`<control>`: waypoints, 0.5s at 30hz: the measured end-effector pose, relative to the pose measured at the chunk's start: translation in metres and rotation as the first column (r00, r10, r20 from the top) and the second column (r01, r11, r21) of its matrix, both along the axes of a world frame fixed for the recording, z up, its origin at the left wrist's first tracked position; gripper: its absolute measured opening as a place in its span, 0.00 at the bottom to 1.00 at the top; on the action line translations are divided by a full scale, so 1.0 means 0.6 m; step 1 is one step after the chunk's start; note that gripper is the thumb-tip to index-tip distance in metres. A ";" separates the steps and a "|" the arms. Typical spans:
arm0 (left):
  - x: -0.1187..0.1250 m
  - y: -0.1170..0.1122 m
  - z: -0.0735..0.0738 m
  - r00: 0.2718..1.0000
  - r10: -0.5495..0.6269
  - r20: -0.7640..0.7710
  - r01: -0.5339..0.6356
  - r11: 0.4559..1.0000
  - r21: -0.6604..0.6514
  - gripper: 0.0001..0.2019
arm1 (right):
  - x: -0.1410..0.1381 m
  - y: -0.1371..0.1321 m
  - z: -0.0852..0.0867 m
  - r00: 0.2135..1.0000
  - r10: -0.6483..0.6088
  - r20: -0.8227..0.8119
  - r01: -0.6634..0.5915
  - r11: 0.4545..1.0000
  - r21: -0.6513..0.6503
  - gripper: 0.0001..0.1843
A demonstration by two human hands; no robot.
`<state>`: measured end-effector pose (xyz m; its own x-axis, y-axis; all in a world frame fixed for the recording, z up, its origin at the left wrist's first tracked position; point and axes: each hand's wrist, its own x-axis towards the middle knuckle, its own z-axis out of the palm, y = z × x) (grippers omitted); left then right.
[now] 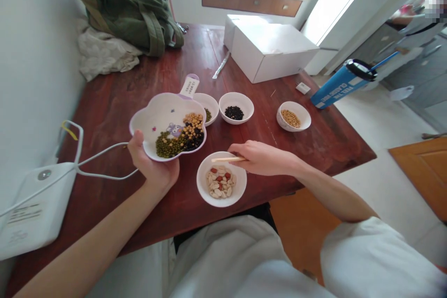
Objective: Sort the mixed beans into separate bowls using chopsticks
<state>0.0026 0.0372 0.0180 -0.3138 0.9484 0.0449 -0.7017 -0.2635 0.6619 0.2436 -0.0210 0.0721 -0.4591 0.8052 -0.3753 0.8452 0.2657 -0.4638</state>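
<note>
Flower-shaped dish [157,111] at left of centre, raised over the dark red table [111,102], tilted toward the viewer. Clamped in the left hand [153,160], thumb over the near left rim, fingers hidden beneath. Carries mung beans [169,145], black beans [193,140] and soybeans [193,123], gathered along the near right side; bare inside elsewhere, apart from printed cartoon decoration. Labelled handle [190,86] pointing away.

Hands apart. Wooden chopsticks [225,159] pinched in the right hand [263,156], tips over the far part of the peanut bowl [201,181]; impossible to tell from this angle whether touching the peanuts [220,188], mostly pale, a few reddish.

Farther back, just beside each other: mung bean bowl [206,101], partly hidden by the dish, and black bean bowl [237,98]. Well apart to the right, soybean bowl [303,111], near a leaning blue tumbler [335,86]. Behind, white box [268,46].
</note>
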 end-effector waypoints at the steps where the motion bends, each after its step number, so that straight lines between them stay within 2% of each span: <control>1: 0.000 0.000 0.000 1.000 -0.006 -0.001 0.006 1.000 -0.003 0.18 | -0.004 -0.001 -0.005 0.999 0.004 -0.035 -0.004 1.000 -0.009 0.11; 4: -0.001 0.001 0.000 1.000 -0.010 -0.009 0.009 0.999 -0.043 0.18 | -0.015 0.000 -0.015 0.996 0.001 -0.085 -0.004 0.999 -0.033 0.14; 7: -0.004 0.001 0.001 1.000 -0.008 -0.007 0.007 0.999 -0.053 0.18 | -0.007 0.008 -0.012 0.994 0.009 -0.109 -0.015 0.998 -0.056 0.19; 10: -0.004 0.000 -0.002 1.000 -0.011 0.001 0.011 0.998 -0.057 0.18 | 0.028 0.021 0.004 0.991 -0.041 -0.129 0.035 0.998 -0.046 0.23; 13: -0.002 -0.002 -0.005 1.000 -0.025 -0.003 0.025 0.997 -0.070 0.19 | 0.074 0.028 0.030 0.974 -0.157 -0.163 0.171 0.982 0.077 0.25; 15: 0.000 -0.003 -0.006 1.000 -0.030 -0.011 0.029 0.996 -0.082 0.20 | 0.102 0.029 0.047 0.967 -0.181 -0.177 0.193 0.980 0.051 0.27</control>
<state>0.0027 0.0352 0.0142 -0.2859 0.9578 -0.0300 -0.7001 -0.1875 0.6890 0.3047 -0.0038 0.1004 -0.3509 0.9035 -0.2462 0.7924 0.1464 -0.5922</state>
